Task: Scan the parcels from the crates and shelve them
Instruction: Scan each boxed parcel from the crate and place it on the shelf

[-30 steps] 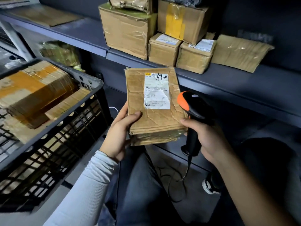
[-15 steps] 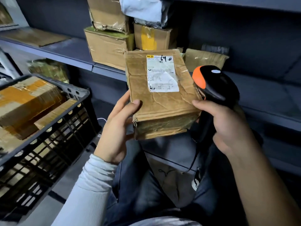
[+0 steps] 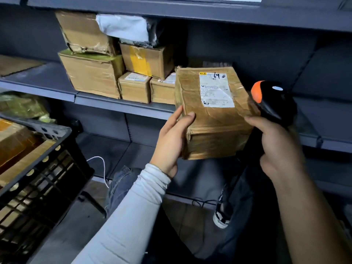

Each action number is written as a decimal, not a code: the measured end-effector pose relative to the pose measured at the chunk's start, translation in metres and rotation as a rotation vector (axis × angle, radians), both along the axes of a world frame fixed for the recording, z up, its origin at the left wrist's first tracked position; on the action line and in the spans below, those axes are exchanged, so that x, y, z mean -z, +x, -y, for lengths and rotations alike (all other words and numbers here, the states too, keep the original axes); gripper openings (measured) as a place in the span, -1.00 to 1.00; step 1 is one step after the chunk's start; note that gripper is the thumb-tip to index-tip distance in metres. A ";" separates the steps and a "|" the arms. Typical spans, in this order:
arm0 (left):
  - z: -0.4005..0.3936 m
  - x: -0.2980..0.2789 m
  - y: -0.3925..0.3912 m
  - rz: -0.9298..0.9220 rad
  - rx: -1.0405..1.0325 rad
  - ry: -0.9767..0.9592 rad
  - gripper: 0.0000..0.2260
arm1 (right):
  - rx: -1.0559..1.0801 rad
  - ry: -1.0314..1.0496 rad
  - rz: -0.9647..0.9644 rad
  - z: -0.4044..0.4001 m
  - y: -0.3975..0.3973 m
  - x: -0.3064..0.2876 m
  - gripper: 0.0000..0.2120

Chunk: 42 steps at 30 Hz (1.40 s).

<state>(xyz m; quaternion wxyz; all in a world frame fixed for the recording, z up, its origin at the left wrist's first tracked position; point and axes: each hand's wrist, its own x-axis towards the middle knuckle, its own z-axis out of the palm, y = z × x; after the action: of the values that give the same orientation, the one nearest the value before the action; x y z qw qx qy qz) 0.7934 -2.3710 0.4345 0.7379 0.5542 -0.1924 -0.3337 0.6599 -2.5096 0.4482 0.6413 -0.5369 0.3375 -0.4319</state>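
Note:
A brown taped parcel (image 3: pixel 213 119) with a white label on top is up at the level of the middle shelf (image 3: pixel 106 102). My left hand (image 3: pixel 171 141) grips its left near corner, thumb on top. My right hand (image 3: pixel 280 147) grips the handle of a black scanner with an orange tip (image 3: pixel 270 100), and its forefinger touches the parcel's right edge. The parcel hides part of the scanner and the shelf behind it. A black crate (image 3: pixel 43 168) holding more brown parcels (image 3: pixel 17 145) stands at the lower left.
Several cardboard boxes (image 3: pixel 95 75) are stacked on the middle shelf to the parcel's left, with a white bag (image 3: pixel 125 27) on top. The shelf's right part (image 3: pixel 327 119) is bare. A white cable (image 3: pixel 101 166) lies on the lower shelf. My knees and a shoe are below.
Both hands have lifted the parcel and scanner up and to the right, from in front of the lower shelf to the middle shelf's level. The view has tilted upward.

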 end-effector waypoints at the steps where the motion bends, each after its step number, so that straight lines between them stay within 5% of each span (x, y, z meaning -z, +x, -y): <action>1: 0.008 0.002 0.004 0.006 -0.008 0.010 -0.54 | 0.000 0.019 -0.005 0.004 0.002 0.002 -0.47; 9: 0.054 0.015 0.034 0.085 -0.036 -0.059 -0.64 | 0.086 -0.043 0.005 0.028 0.032 0.007 -0.67; 13: 0.066 0.021 0.033 0.076 -0.080 -0.070 -0.43 | 0.147 -0.076 0.043 0.039 0.039 0.013 -0.82; 17: 0.087 0.023 -0.003 0.084 -0.233 -0.103 -0.44 | 0.350 -0.153 0.044 0.041 0.032 0.024 -0.65; 20: 0.100 0.033 -0.031 0.111 -0.212 -0.102 -0.39 | 0.317 -0.124 0.100 0.035 0.021 0.035 -0.69; 23: 0.109 0.049 -0.048 0.123 -0.153 -0.107 -0.62 | 0.215 -0.079 0.086 0.032 0.009 0.041 -0.52; 26: 0.114 0.051 -0.038 0.420 -0.209 -0.092 -0.72 | 0.180 -0.107 0.039 0.037 0.003 0.042 -0.57; 29: 0.120 0.044 -0.003 0.859 -0.259 -0.030 -0.48 | 0.193 -0.147 0.058 0.045 0.006 0.044 -0.82; 33: 0.132 0.042 0.030 1.296 -0.152 0.172 -0.40 | 0.160 -0.134 0.078 0.060 0.010 0.047 -0.85; 42: 0.163 0.042 0.034 1.604 -0.321 0.242 -0.49 | 0.074 0.020 0.163 0.087 0.005 0.050 -0.72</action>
<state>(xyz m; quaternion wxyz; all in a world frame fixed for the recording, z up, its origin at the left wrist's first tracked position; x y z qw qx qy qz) 0.8278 -2.5343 0.3923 0.3503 0.7205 -0.5417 0.2545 0.6650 -2.5970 0.3979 0.6556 -0.4806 0.3083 -0.4941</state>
